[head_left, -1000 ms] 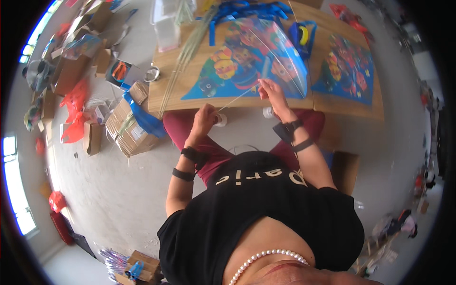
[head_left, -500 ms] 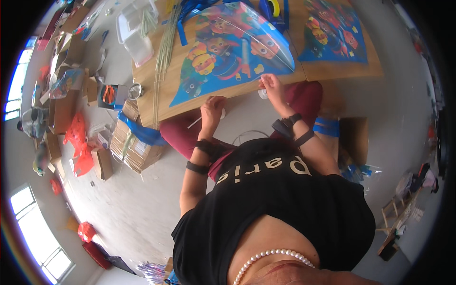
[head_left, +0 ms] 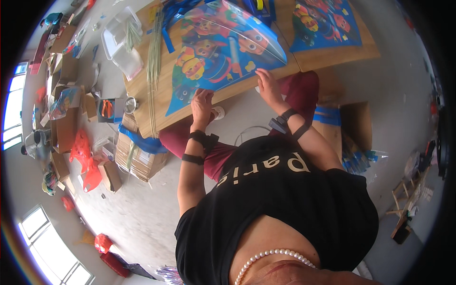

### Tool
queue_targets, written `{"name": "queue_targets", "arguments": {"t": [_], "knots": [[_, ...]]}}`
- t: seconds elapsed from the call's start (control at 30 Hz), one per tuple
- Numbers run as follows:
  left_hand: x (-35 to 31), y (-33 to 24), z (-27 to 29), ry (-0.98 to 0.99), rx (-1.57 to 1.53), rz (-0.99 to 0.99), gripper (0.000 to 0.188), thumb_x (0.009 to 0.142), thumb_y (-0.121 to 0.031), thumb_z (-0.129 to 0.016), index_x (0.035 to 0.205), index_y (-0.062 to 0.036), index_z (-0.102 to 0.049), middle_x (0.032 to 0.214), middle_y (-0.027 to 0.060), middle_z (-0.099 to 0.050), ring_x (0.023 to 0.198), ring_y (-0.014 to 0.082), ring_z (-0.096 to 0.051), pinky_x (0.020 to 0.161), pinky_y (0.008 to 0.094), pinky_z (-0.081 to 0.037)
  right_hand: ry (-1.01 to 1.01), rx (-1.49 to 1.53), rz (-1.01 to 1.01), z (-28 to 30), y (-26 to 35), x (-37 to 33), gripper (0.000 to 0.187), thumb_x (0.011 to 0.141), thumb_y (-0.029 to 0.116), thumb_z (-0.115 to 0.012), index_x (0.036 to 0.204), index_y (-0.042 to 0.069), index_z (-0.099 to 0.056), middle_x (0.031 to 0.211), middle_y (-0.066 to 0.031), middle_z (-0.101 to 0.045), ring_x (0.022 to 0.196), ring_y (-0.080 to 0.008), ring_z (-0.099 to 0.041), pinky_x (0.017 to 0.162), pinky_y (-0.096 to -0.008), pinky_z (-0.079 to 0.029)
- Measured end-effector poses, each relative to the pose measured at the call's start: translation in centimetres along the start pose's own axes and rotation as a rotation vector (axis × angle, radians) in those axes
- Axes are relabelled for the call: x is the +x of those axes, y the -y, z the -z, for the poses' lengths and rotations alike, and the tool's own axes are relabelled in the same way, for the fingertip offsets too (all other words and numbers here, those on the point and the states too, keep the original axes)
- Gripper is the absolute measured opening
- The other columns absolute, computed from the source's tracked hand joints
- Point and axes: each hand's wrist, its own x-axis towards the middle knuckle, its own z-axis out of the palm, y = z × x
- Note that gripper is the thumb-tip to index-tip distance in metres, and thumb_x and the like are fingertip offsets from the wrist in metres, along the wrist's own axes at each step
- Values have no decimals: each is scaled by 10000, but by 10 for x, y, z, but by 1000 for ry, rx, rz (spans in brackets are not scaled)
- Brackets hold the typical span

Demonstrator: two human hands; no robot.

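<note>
A glossy blue sheet (head_left: 223, 78) printed with colourful cartoon figures lies on the wooden table (head_left: 235, 97), its near edge toward me. My left hand (head_left: 203, 103) is at that near edge, fingers pinched together; whatever they hold, if anything, is too small to make out. Farther right along the edge, my right hand (head_left: 270, 89) has its fingers stretched out, fingertips close to the sheet's right corner. Nothing shows in it. Both wrists wear black bands.
A second printed sheet (head_left: 325, 26) lies to the right. Thin pale sticks (head_left: 154, 57) run along the table's left side, near blue strips (head_left: 175, 21) and a round metal tin (head_left: 131, 104). Clear plastic boxes (head_left: 121, 42) and a cardboard box (head_left: 142, 161) stand to the left.
Both hands have moved slightly toward the sheet and its near edge. A thin white stick seen by the left hand earlier no longer shows. The whole view has shifted a little.
</note>
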Motion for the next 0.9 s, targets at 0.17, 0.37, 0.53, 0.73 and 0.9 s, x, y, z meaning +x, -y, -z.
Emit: {"name": "queue_targets", "arguments": {"t": [0.17,0.37,0.53,0.73,0.9], "knots": [[0,3,0,-18,-42,9,81,863,-69,-711,927,-30,-740,902,130,-686,762,294,-660,693,375,-516,22,13,-10,1,4,3,324,949,-5,-558,1272,-16,-563,1274,-186,-594,1184,-390,-567,1002,-454,-481],[0,13,1,-15,-8,-23,79,862,-65,-713,925,-25,-739,895,125,-683,755,283,-660,689,366,-517,66,1,17,1,6,8,312,940,-22,-546,1250,-31,-579,1259,-192,-596,1172,-386,-569,1000,-447,-481],[1,15,3,3,-11,-21,74,861,-64,-712,920,-27,-738,886,124,-680,749,280,-659,687,366,-515,92,-11,47,-2,5,8,331,912,-44,-545,1241,-33,-583,1257,-188,-594,1176,-379,-568,1004,-441,-479],[2,13,6,41,-20,15,65,859,-74,-696,906,-43,-729,905,130,-678,803,349,-667,706,408,-514,116,-32,57,-2,6,8,360,897,-55,-536,1253,-30,-583,1266,-191,-588,1191,-378,-562,1029,-449,-466],[6,16,8,70,-6,-7,69,861,-64,-695,912,-35,-731,905,138,-678,810,354,-668,712,411,-515,162,-114,110,2,6,7,413,875,-60,-538,1283,-21,-585,1303,-194,-569,1223,-376,-537,1049,-451,-454]]}}
